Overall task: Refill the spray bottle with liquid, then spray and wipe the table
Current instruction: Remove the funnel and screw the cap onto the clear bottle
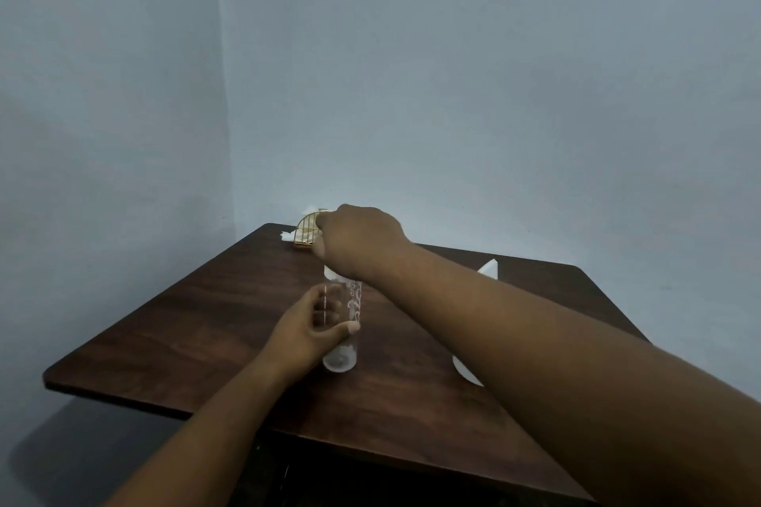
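A clear spray bottle with white print stands upright near the middle of the dark wooden table. My left hand is wrapped around its body from the left. My right hand is closed over the bottle's top, hiding the white spray head. A white container lies on the table to the right, mostly hidden behind my right forearm; only its pointed far end and its rounded near end show.
A gold wire napkin holder with white tissues stands at the table's far edge, just behind my right hand. Blue-grey walls meet in a corner behind the table. The table's front edge runs close below my arms.
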